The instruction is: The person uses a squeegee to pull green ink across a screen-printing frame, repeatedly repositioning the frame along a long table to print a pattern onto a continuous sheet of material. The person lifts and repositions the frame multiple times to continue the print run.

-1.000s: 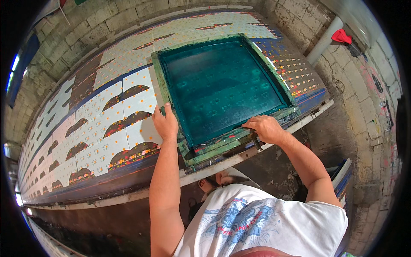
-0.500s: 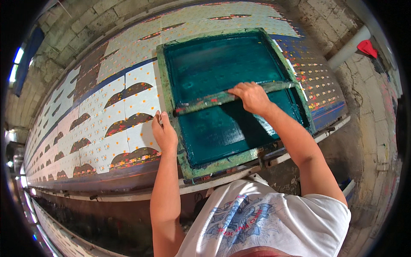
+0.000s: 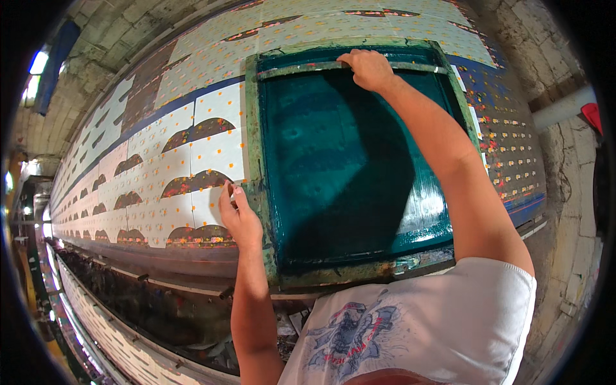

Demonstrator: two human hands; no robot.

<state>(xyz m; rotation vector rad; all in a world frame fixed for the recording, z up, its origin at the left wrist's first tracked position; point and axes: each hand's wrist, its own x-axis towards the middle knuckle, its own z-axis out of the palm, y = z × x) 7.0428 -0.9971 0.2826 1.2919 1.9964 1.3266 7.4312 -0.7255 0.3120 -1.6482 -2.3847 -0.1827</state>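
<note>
A screen-printing frame [image 3: 255, 147] with a worn green wooden rim lies on a long table. Its mesh [image 3: 314, 154] is coated in wet dark teal ink. Across the far end of the mesh runs a long squeegee [image 3: 420, 67], its blade against the screen. My right hand [image 3: 371, 69] grips the squeegee near its middle, the arm stretched over the frame and casting a shadow on the ink. Just outside the frame's left rim, my left hand [image 3: 240, 217] hovers with nothing in it, fingers loosely bent and apart.
White sheets [image 3: 215, 154] printed with orange dots and dark arched shapes cover the table to the left and behind. Dark patterned fabric [image 3: 507, 147] lies right of the frame. Another long table [image 3: 128, 321] stands at lower left. A block wall [image 3: 568, 186] with a red cloth [image 3: 590, 115] rises on the right.
My right hand has pushed the squeegee away from me, from the middle of the mesh to its far end. My left hand stays beside the left rim, slightly nearer to me.
</note>
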